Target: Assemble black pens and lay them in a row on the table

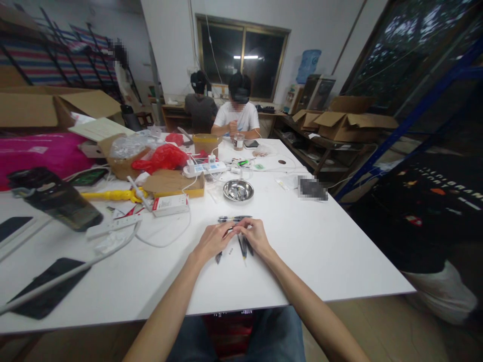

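Note:
My left hand (214, 240) and my right hand (255, 235) meet over the white table, fingertips pinched together. Something small and dark shows between them, mostly hidden by the fingers, and I cannot make out its kind. Just beyond the fingers lie several dark pens (234, 218) side by side. Below my right hand, more slim black pens or pen parts (242, 247) point toward me. A small dark piece (218, 258) rests under my left hand, and a tiny spring-like bit (231, 251) is near it. Farther off stands a shiny metal bowl (246, 197) with small parts in it.
Left are a dark bottle (60, 198), a power strip (113, 225), a white box (169, 205), a cardboard tray (194, 187) and a red bag (166, 158). A person (236, 118) sits across the table. Another person in black (426, 216) is at right.

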Demonstrator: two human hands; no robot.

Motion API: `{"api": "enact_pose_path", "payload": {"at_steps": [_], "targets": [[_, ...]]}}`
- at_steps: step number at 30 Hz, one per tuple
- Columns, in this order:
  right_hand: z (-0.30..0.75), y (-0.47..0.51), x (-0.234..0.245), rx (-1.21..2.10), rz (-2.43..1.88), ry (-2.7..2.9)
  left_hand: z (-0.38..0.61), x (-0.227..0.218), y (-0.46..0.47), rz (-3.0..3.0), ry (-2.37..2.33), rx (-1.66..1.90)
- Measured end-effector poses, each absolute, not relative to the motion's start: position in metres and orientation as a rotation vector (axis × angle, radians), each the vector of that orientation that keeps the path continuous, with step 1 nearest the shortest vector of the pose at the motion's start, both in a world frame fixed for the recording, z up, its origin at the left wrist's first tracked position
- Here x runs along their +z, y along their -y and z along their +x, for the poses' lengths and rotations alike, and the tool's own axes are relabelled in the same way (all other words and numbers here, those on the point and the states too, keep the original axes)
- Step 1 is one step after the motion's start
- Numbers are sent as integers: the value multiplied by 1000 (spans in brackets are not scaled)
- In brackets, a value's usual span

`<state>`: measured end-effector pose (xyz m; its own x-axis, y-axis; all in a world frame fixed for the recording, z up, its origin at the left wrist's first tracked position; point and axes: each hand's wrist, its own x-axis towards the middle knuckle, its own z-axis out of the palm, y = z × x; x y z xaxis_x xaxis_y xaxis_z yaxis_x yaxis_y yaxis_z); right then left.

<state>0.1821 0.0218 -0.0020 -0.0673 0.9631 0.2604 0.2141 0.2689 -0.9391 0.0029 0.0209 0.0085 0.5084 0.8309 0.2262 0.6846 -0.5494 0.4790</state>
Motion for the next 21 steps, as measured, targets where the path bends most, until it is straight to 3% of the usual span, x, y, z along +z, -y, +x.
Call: {"api": "enact_pose_path", "payload": {"at_steps": [7,21], "targets": [[185,-33,-3,950,-1123,1674,5,4,-22,2426,-1328,645],[187,-22,-2,562,-1176,1992,11,-4,-25,2426,-1309,774]]}}
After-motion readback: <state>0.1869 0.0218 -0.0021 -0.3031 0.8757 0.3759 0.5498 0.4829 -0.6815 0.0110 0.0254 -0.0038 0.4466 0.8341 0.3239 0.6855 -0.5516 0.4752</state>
